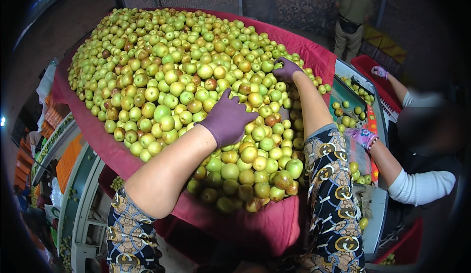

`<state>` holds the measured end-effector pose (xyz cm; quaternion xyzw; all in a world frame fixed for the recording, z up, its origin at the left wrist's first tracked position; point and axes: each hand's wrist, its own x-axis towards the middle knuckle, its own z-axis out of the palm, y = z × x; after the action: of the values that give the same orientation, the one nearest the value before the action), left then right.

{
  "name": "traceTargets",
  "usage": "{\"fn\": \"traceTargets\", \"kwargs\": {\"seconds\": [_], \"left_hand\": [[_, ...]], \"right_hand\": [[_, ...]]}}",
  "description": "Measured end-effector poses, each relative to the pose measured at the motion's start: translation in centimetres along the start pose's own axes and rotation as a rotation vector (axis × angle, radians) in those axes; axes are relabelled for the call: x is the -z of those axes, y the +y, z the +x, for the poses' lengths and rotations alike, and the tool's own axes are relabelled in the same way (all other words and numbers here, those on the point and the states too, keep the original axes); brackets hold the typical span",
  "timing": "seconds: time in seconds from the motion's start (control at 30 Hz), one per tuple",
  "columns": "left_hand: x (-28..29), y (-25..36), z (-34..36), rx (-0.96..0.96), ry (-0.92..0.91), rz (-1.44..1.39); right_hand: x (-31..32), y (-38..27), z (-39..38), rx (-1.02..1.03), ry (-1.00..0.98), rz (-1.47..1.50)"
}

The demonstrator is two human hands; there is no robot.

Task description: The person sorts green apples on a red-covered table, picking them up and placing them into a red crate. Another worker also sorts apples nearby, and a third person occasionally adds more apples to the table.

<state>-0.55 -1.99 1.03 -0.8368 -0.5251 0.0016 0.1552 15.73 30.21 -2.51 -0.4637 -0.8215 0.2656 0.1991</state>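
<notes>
A big heap of jujubes (171,71), green to yellow with brown patches, lies on a red cloth (245,228). My left hand (227,119), in a purple glove, rests on the middle of the heap with its fingers apart and partly bent over the fruit. Nothing shows in its grasp, though its underside is hidden. Further back and to the right, my right hand (288,69), gloved the same, has its fingers curled round a green jujube (278,66) at the heap's right side. Patterned sleeves cover both my upper forearms.
To the right, a co-worker in a white sleeve (422,187) reaches with a patterned glove (363,138) over a sorting surface with jujubes. Another person (352,13) stands at the back by yellow crates (385,44). A curved conveyor (81,184) and orange crates (67,162) are at left.
</notes>
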Motion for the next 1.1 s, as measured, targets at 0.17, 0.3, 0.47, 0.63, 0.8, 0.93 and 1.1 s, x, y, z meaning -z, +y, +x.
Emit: {"fn": "traceTargets", "kwargs": {"seconds": [0.17,0.3,0.47,0.63,0.8,0.93,1.1], "left_hand": [[-0.9,-0.2,1.0,-0.012,0.001,-0.017],[-0.6,-0.4,1.0,0.057,-0.111,-0.019],[-1.4,-0.9,1.4,0.029,-0.062,0.010],[-1.3,-0.6,2.8,0.039,-0.073,0.016],[-3.5,-3.6,2.9,0.216,-0.138,-0.486],[-3.4,-3.5,2.4,-0.052,0.069,-0.107],[-2.9,-1.5,2.6,0.007,0.053,-0.177]], "right_hand": [[0.7,2.9,-4.9,0.220,0.214,0.677],[1.2,-1.6,-12.1,-0.016,-0.266,1.484],[1.9,-6.1,-18.6,0.120,-0.442,1.611],[0.7,-10.7,-26.3,0.174,-0.394,1.634],[-5.3,-16.1,-37.7,0.024,-0.506,1.442],[-2.6,-18.6,-53.6,0.116,-0.183,1.124],[2.6,-13.6,-71.6,-0.047,0.796,0.962]]}}
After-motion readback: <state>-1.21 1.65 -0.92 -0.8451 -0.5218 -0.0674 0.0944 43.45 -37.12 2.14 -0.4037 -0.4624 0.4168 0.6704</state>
